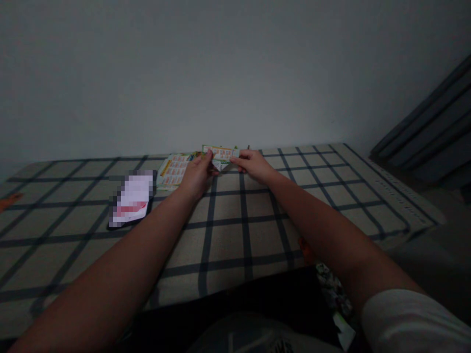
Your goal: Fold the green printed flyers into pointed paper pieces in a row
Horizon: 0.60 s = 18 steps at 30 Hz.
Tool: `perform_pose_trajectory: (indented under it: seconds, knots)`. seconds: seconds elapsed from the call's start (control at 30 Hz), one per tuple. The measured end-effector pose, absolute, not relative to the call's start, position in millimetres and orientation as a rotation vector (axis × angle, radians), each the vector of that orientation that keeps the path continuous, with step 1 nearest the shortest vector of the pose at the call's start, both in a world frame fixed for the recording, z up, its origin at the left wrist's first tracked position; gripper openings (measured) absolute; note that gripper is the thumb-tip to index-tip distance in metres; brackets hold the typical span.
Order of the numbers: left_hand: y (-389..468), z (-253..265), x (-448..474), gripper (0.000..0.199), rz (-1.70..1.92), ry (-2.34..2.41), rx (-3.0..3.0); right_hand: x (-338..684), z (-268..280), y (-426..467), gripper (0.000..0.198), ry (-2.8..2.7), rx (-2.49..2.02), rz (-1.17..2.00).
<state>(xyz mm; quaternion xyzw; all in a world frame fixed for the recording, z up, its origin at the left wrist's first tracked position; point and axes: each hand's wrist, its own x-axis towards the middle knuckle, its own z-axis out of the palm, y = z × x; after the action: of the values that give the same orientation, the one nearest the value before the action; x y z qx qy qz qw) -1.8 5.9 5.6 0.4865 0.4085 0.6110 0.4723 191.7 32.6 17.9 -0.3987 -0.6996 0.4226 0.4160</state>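
Both arms reach forward over a checked tablecloth (228, 235). Between my hands is a small strip of printed paper (222, 153), held up a little above the cloth. My left hand (199, 174) pinches its left end with the thumb on top. The fingers of my right hand (253, 164) are closed on its right end. The paper's lower edge looks folded or bent to a point. Just left of my left hand, a larger printed sheet (172, 170) with rows of orange and white boxes lies flat, partly covered by that hand.
A phone (133, 198) with a blurred bright screen lies left of my left forearm. Orange things show at the left edge (11, 201) and beneath my right forearm (306, 249). A pale wall (235, 73) stands behind the table; a grey curtain (430, 108) hangs at right.
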Motion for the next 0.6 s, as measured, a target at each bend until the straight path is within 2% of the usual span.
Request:
perform_pose_trajectory:
  seconds: [0.33,0.6]
  knots:
    - [1.3,5.6,-3.8,0.044,1.429,1.034,1.306,194.1,11.1,38.0,0.017,-1.702,-0.931,1.1]
    - [0.3,8.7,-4.0,0.044,1.456,1.01,1.379,196.1,14.0,36.7,0.027,-1.654,-0.886,1.057]
